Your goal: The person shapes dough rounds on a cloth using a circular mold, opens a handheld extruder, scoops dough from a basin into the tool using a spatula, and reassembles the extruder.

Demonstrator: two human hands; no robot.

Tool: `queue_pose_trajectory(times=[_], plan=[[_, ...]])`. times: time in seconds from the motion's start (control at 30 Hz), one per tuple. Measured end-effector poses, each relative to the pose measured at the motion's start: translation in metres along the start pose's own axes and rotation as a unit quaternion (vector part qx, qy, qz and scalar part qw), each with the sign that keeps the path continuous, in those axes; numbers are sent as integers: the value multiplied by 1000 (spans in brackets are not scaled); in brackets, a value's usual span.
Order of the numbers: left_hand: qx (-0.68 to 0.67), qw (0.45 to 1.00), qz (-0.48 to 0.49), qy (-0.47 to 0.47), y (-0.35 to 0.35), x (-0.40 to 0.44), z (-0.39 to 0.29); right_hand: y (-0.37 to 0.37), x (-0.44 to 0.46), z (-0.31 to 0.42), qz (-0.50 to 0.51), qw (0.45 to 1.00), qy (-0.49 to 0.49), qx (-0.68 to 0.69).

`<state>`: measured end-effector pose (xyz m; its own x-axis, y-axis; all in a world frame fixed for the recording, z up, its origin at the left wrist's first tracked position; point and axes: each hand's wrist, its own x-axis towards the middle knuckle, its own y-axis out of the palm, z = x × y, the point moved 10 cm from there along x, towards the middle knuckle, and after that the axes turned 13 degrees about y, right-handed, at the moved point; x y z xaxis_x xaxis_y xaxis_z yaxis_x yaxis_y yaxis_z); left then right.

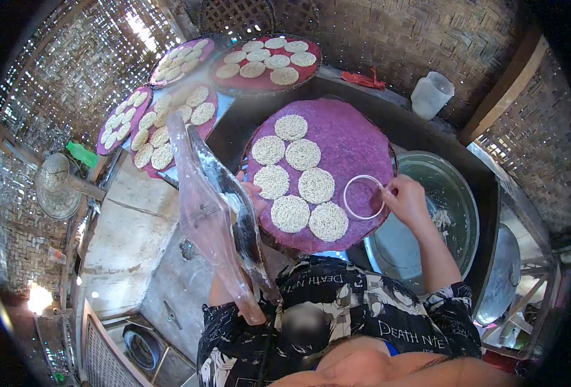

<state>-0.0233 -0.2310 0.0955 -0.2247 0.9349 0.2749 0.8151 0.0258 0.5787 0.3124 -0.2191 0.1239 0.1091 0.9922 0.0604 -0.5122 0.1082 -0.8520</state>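
Note:
A round tray covered with purple cloth (343,129) lies before me, bearing several flat white noodle-like discs (303,154) on its left and lower parts. My right hand (404,197) pinches the edge of a thin white ring (347,200), which rests on the cloth at the tray's lower right. My left hand (254,195) is at the tray's left edge, partly hidden behind a long wooden press-like tool (205,222) with a dark, white-smeared part. Some of its fingers show against the tray rim; their grip is hidden.
A large metal basin (463,193) with water stands right of the tray. More disc-laden trays, one red (253,79), lie at the back and left. A white plastic container (432,95) and a red bag (363,80) sit on the back ledge. Woven walls surround the area.

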Motion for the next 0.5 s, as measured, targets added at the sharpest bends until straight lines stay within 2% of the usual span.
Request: queue_pose_trajectory(times=[0.13, 0.33, 0.43, 0.5], plan=[[-2, 1000, -1, -3, 0, 0, 0, 11, 0, -16, -10, 1000, -3, -30], [-1, 1000, -2, -8, 3, -4, 2, 19, -2, -20, 30, 998, 48, -40], [-1, 1000, -5, -9, 2, -5, 2, -3, 4, -37, -55, 995, 71, -39], [-3, 1000, -7, -7, 2, -6, 1, -18, 7, -50, -159, 984, 71, 32]])
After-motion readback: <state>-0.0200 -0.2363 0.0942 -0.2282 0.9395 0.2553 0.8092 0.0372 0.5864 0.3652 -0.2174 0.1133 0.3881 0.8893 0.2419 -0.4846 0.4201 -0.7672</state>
